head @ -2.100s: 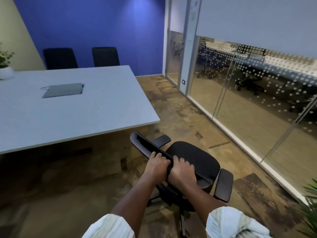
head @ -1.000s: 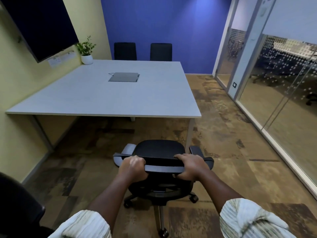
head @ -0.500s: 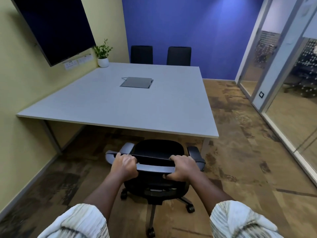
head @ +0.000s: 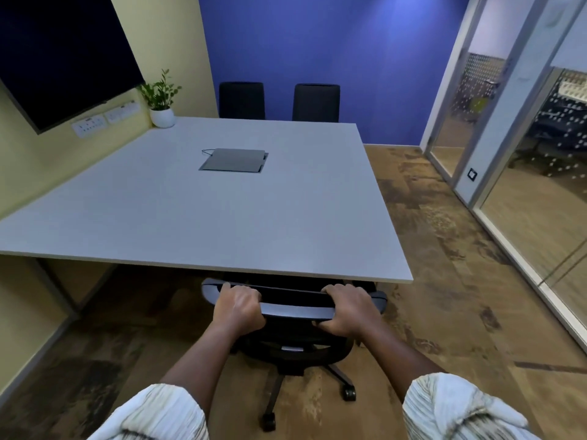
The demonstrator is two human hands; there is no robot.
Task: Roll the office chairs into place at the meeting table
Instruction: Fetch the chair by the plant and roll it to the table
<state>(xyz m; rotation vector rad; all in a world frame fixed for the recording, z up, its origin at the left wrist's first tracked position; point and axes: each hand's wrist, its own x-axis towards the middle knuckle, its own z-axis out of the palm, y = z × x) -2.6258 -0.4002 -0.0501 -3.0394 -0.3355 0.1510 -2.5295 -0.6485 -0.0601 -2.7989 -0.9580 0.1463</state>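
A black office chair on castors stands at the near edge of the grey meeting table, toward its right corner. Its seat and armrests are hidden under the tabletop; only the backrest top, the base and the wheels show. My left hand grips the left part of the backrest's top bar. My right hand grips the right part. Two more black chairs stand tucked in at the table's far side.
A potted plant sits on the table's far left corner, and a grey cable hatch lies in the middle. A dark screen hangs on the left wall. A glass partition runs along the right, beside brown floor.
I have swung the chair round to face the table and rolled it forward, so its seat now sits under the near edge. Both hands keep their grip, spread wider than at first.
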